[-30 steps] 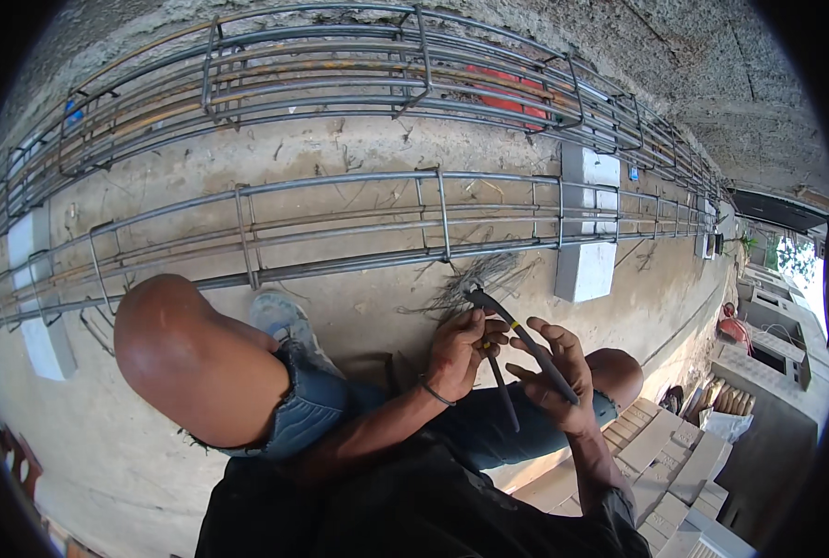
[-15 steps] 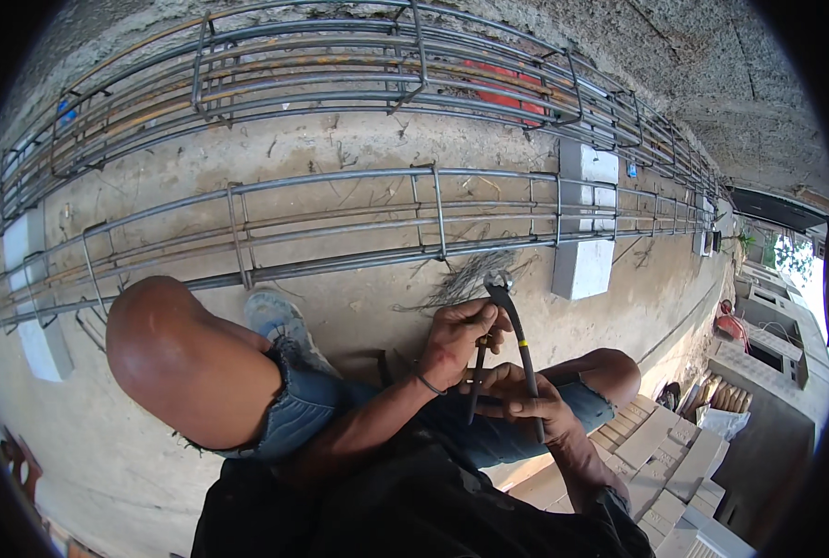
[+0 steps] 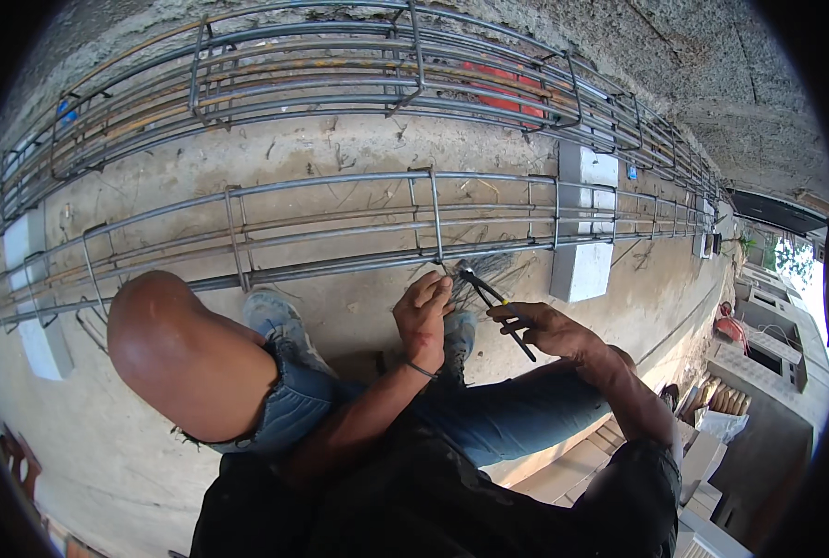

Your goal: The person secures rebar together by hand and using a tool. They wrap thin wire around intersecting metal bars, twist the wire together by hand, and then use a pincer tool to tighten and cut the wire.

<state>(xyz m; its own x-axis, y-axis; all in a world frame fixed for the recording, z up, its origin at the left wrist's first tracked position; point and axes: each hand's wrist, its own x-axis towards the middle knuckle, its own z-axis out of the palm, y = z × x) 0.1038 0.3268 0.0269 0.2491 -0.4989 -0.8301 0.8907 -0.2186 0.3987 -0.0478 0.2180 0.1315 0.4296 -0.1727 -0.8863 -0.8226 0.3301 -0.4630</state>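
Across middle: long steel cage (image 3: pixel 340 266), white block (image 3: pixel 582 270) under right part. Loose wire (image 3: pixel 501 270) on floor by cage. Left hand (image 3: pixel 422 312) near cage, fingers curled, can't tell if gripping. Right hand (image 3: pixel 556 330) gripping pliers (image 3: pixel 479 283), head just beside cage's near edge.

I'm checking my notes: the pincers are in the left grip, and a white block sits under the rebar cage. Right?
Wrong side: the head view shows the pincers in the right grip. A white block sits under the rebar cage.
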